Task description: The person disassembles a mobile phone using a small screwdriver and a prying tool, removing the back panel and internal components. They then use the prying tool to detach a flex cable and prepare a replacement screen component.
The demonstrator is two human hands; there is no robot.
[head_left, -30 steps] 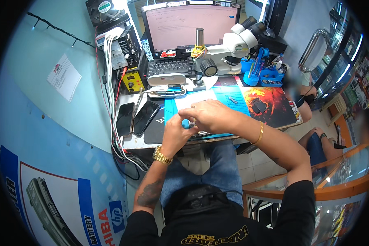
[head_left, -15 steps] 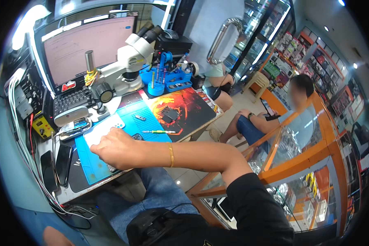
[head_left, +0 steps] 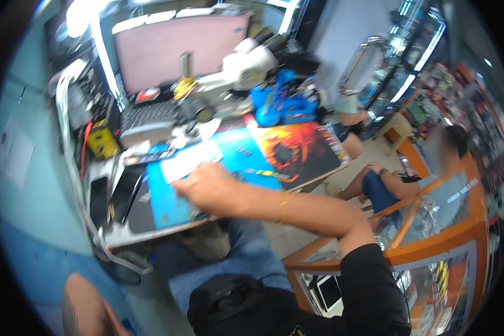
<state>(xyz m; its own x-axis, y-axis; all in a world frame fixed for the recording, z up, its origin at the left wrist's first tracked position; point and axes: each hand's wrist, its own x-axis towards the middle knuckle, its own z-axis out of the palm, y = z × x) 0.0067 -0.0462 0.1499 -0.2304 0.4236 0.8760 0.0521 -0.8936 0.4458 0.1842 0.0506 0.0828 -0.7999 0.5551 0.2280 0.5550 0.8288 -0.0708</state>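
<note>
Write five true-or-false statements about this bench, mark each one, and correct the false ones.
1. The yellow-fronted box stands left of the keyboard. True.
2. The right hand is over the blue mat. True.
3. The keyboard lies on the blue mat. False: it lies beyond the mat, in front of the screen.
4. The left hand shows beside the keyboard. False: only part of the left arm is in view.
5. A thin green-and-yellow tool lies right of the right hand. True.
</note>
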